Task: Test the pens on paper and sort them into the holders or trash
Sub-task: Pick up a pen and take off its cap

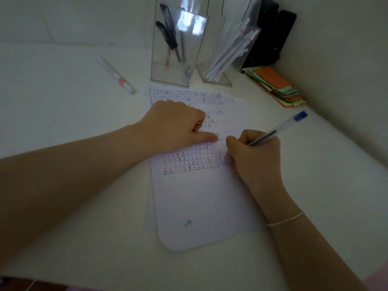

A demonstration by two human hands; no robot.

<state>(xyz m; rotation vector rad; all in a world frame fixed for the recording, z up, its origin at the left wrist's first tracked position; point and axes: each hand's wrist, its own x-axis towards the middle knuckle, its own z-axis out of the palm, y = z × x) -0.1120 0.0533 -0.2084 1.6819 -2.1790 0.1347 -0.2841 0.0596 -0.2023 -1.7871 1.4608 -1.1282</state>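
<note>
Pen [270,134] feels light and stiff, its smooth clear barrel pinched low near the tip in my right hand [255,158]. My left hand [178,124] lies flat, loosely curled, pinning thin paper [199,202] that could slide.

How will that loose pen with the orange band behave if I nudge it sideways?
The pen with the orange band looks round and lies free on the smooth table, so it would probably roll. It seems light and slim, likely stiff plastic, so easy to lift.

blue-capped pen [270,134] tilted, tip on paper [201,202] | holders [174,66] upright behind
</note>
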